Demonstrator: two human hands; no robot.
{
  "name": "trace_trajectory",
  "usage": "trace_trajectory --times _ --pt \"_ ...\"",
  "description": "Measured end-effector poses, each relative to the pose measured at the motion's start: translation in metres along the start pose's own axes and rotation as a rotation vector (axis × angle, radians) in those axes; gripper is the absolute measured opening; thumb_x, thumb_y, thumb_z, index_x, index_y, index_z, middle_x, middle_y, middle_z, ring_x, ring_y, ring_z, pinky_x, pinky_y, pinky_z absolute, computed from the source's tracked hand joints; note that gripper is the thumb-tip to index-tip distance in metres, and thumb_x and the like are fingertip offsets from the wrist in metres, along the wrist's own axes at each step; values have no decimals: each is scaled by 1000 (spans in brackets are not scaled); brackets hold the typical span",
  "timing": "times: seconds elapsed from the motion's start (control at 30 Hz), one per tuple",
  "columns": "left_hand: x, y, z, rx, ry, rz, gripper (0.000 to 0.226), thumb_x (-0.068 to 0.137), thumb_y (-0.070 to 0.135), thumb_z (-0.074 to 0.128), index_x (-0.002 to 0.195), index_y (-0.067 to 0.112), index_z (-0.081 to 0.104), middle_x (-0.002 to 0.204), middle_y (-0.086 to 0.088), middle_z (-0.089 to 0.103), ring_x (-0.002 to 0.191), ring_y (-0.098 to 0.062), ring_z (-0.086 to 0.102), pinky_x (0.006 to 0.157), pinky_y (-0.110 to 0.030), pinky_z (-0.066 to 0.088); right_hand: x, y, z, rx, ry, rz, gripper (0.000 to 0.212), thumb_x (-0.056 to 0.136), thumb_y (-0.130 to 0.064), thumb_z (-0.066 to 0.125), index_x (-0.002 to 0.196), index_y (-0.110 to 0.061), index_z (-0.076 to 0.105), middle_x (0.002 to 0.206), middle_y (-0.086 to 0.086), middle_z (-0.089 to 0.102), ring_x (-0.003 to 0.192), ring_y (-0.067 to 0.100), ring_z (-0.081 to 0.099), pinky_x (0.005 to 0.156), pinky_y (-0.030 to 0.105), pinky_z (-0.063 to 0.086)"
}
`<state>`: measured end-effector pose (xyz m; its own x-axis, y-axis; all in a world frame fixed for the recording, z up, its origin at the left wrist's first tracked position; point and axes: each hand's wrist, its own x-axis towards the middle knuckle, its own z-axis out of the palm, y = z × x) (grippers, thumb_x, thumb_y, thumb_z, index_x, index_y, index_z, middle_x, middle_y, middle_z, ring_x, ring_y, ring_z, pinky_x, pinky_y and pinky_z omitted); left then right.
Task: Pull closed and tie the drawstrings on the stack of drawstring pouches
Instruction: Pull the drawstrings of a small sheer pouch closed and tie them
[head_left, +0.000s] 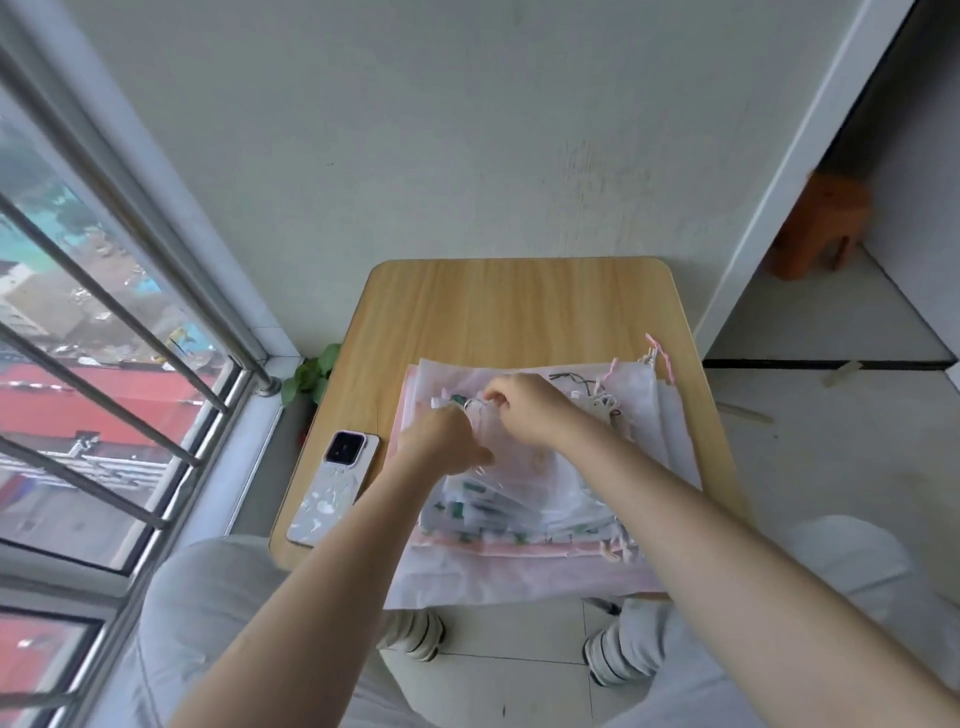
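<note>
Item 1, nearest, at 6 o'clock: the person's knees in pale grey trousers, striped shoes on the tiled floor.
Item 2: stack of drawstring pouches (524, 540), translucent white and pink, on the wooden table (519, 306); near edge overhangs the table.
Item 3: left hand (441, 436), fingers curled, pinching a white drawstring (475, 405) over the top pouch.
Item 4: right hand (524, 410), just at 2 o'clock of the left, fingers curled on the same cord.
Item 5: smartphone (332, 488), face down, at 9 o'clock of the stack.
Item 6: loose pink cord ends (657, 353), stack's 1 o'clock corner.
Item 7: small green plant (311, 376), at the table's 10 o'clock.
Item 8, farthest: orange stool (821, 228), at 2 o'clock.
</note>
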<state>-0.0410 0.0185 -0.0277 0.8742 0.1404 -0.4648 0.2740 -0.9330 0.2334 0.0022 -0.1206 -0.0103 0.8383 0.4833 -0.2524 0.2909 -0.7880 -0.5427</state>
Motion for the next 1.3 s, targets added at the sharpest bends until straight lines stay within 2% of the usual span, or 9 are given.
trace_trajectory --times 0.13,0.27,0.47,0.53,0.6,0.73,0.87,1.07,1.3 --pt "3 -5 -6 -134 77 64 20 84 25 57 80 7 65 82 -7 65 80 -24 57 62 -27 40 10 3 0 109 -136 51 42 92 -6 37 123 -19 63 125 1 61 113 21 57 96 35 47" --pt "3 -18 -16 -542 180 77 4 87 18 62 87 19 66 85 2 67 76 -18 59 65 -25 44 16 2 -3 333 -131 101 32 89 -10 42 108 -18 67 94 1 62 82 20 57 70 30 46" --pt "4 -32 -22 -995 160 66 20 84 10 65 103 18 62 87 -9 72 68 -14 64 66 -28 51 18 1 -5 708 -257 186 38 88 -12 60 124 -23 53 83 -6 58 64 13 58 57 26 45" --pt "8 -36 -25 -1103 142 69 26 83 9 69 108 15 61 89 -11 73 70 -15 67 68 -31 53 19 1 -7 776 -321 188 23 91 -13 62 114 -17 57 76 2 61 64 19 60 60 31 47" --pt "13 -43 -27 -1112 137 68 24 84 9 68 108 12 64 88 -11 73 72 -17 68 71 -33 55 22 0 -6 794 -345 192 10 94 -17 62 99 -9 57 71 11 62 63 25 61 62 34 49" --pt "20 -57 -27 -913 90 79 15 89 8 62 104 11 66 87 -7 71 66 -12 64 61 -22 52 27 -2 1 793 -424 209 23 96 -24 59 97 -2 62 75 17 64 66 29 63 64 35 54" --pt "22 -69 -22 -746 23 80 13 94 12 56 105 14 63 84 -4 65 60 -10 55 45 -12 40 30 -6 13 784 -320 330 20 93 -10 45 90 -8 65 79 13 61 66 27 58 63 36 49" --pt "17 -75 -15 -791 36 74 24 96 7 46 100 15 68 75 1 63 57 -10 53 46 -12 38 21 -3 18 551 -183 317 12 94 -19 58 87 -10 63 70 2 59 62 15 54 59 26 43" --pt "6 -82 -11 -891 85 -1 31 97 5 38 108 19 64 69 0 57 53 -11 47 47 -17 38 16 -1 14 542 -80 301 32 103 -23 43 74 -13 52 71 4 59 57 18 56 50 27 41"
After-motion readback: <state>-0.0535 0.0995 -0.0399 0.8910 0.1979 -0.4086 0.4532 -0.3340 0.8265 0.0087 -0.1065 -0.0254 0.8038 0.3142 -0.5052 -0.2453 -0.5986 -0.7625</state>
